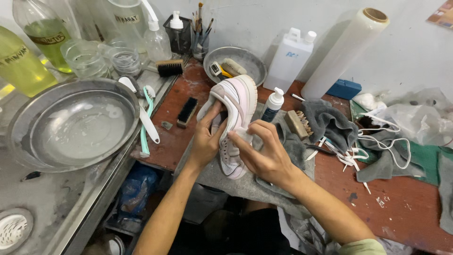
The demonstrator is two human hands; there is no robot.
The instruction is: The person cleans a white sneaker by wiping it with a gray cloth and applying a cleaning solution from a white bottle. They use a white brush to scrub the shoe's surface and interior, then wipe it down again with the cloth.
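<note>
A white and pale pink sneaker [236, 101] is held tilted above a grey cloth [250, 184] at the table's front edge. My left hand [206, 141] grips its left side, thumb reaching into the opening. My right hand [264, 151] presses its fingers against the shoe's side, with a fold of grey cloth under the palm. A small pump bottle [272, 105] stands just behind the shoe.
A metal basin of cloudy water [71, 125] sits left, with toothbrushes [147, 120] on its rim. Brushes [187, 112] lie on the red table; a wooden brush [298, 123], grey rags [330, 123] and white laces [382, 141] lie right. Bottles, a roll of plastic film [344, 52] and a white jug [289, 59] stand behind.
</note>
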